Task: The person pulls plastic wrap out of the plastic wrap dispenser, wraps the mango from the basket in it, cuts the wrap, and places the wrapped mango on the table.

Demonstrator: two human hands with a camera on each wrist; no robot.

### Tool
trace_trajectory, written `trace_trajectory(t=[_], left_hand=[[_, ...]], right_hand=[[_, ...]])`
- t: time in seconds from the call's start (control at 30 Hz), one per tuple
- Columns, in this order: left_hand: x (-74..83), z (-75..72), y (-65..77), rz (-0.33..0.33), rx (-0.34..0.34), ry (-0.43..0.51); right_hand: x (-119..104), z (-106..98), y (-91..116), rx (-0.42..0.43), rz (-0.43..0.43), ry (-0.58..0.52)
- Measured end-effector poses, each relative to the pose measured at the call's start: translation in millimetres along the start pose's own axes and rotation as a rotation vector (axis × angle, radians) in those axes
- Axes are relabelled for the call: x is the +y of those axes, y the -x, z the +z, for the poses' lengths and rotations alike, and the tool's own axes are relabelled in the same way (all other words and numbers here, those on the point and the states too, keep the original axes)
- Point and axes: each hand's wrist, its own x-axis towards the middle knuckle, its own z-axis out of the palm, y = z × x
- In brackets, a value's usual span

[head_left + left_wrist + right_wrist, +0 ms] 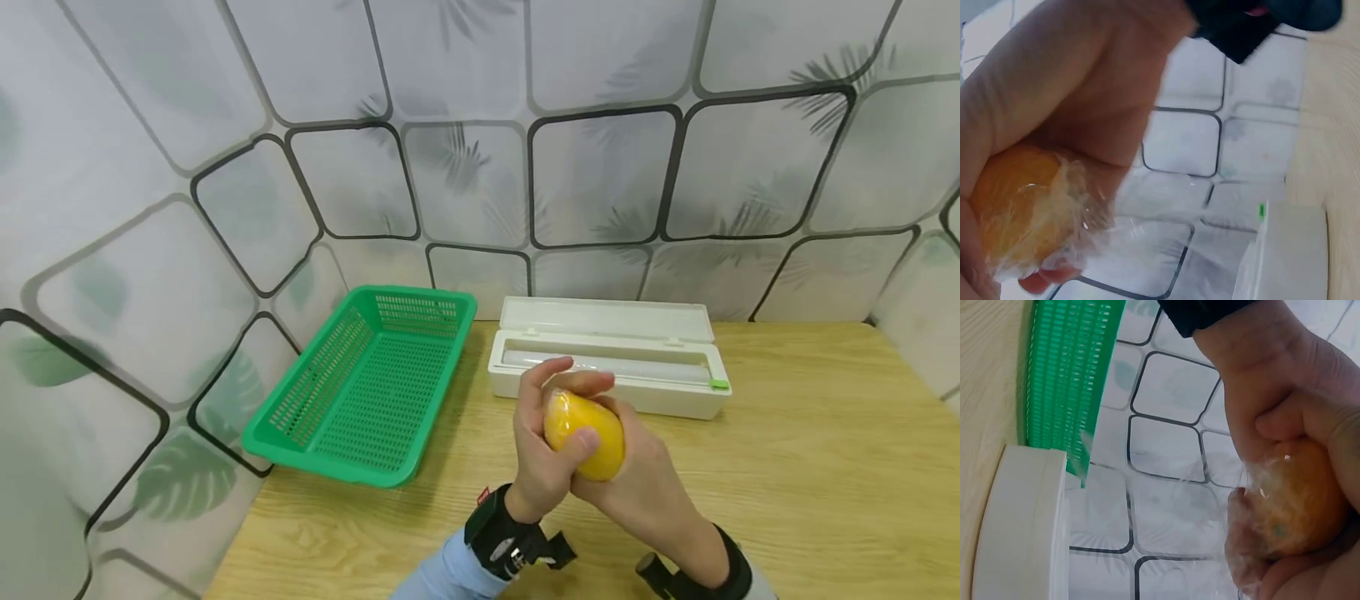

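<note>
Both hands hold a yellow, rounded fruit [585,433] above the table; its exact kind I cannot tell. Clear cling film [1082,206] covers the fruit, wrinkled and bunched on one side, and a loose sheet of it spreads away in both wrist views. My left hand [542,454] grips the fruit from the left, thumb across its front. From the right and below, my right hand [637,487] clasps it, most of its fingers hidden behind. Just beyond the hands stands a white cling film box [675,400], its lid raised, with a film roll [637,367] inside.
A green plastic basket [405,462] with perforated walls stands on the wooden table [825,467], left of the box. A green slider [719,384] sits at the box's right end. Patterned sheeting [600,175] rises behind the table and along its left side.
</note>
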Motion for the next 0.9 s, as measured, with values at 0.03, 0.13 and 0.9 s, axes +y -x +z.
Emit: trace_trajectory(t=[0.03,0.13,0.9], left_hand=[[-0.5,0.0,-0.6,-0.008,0.016,0.003],[-0.1,1.9,-1.1,-0.037,0.098,-0.008],[-10.6,-5.6,0.6,0.045,0.024,-0.001]], right_hand=[[-0.1,0.7,-0.7,0.024,0.000,0.033],[2.0,3.2,-3.0,0.091,-0.017,0.120],[15.0,3.3,0.8,-0.026,-0.110,0.047]])
